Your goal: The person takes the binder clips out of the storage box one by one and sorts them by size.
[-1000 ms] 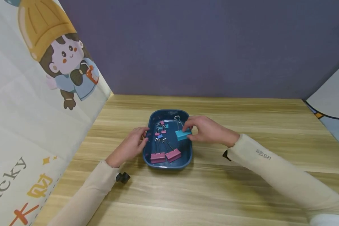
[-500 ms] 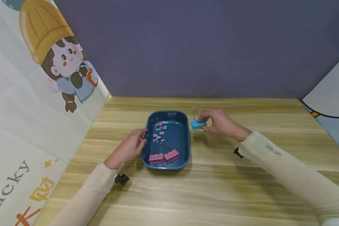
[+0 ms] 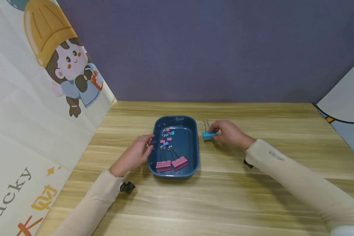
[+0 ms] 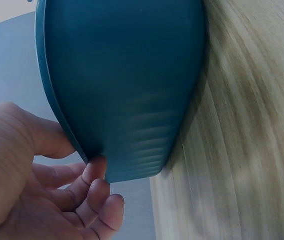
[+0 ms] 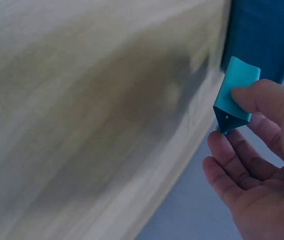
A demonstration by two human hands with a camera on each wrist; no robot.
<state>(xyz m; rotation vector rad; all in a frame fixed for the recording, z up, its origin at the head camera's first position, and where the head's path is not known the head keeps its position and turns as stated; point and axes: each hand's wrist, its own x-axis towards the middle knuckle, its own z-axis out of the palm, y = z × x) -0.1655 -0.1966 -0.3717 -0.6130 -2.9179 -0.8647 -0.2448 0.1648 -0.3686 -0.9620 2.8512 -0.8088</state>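
Note:
Just right of the dark blue tray (image 3: 185, 141), my right hand (image 3: 230, 132) pinches a large turquoise binder clip (image 3: 207, 135) between thumb and fingers. Its wire handles point toward the back wall. The right wrist view shows the thumb on the folded body of the clip (image 5: 236, 92). My left hand (image 3: 133, 155) grips the tray's left rim; in the left wrist view its thumb and fingers meet at the tray edge (image 4: 61, 110). Two large pink binder clips (image 3: 163, 166) lie at the tray's near end. Several small pink, turquoise and blue binder clips (image 3: 169, 138) lie farther back inside.
The wood-grain table (image 3: 253, 203) runs back to a dark purple-grey wall (image 3: 209, 49). On the left hangs a pale printed sheet (image 3: 20, 114) with a cartoon figure. A black wrist mount (image 3: 127, 187) sits by the left cuff.
My right hand has lifted the turquoise binder clip out of the tray's right side, carried it right over the rim and lowered it toward the table. My left hand has stayed on the tray.

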